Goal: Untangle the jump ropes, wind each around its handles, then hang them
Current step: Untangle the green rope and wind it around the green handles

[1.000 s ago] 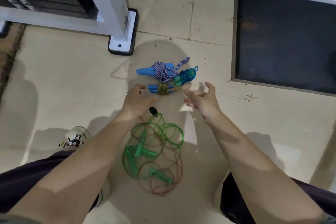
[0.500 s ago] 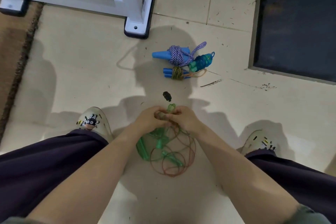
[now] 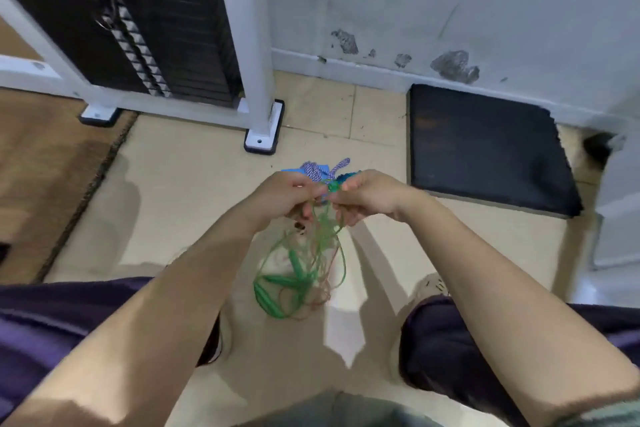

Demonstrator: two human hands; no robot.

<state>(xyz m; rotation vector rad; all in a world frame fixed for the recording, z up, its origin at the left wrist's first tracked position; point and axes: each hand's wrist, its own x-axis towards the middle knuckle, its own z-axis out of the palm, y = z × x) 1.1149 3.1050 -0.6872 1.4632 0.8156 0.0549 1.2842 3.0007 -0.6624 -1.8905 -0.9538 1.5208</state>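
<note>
The tangled green and reddish ropes (image 3: pixel 301 274) dangled between the knees, off the floor. The left hand (image 3: pixel 284 194) and right hand (image 3: pixel 367 194) both pinched the top of the bundle, fingers curled. Behind them the wound blue ropes (image 3: pixel 317 170) sat on the tile floor (image 3: pixel 194 184).

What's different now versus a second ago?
Both hands, left hand and right hand, took hold of the green tangle and lifted it off the floor; its loops and handles now dangle. The wound ropes behind stayed put.
</note>
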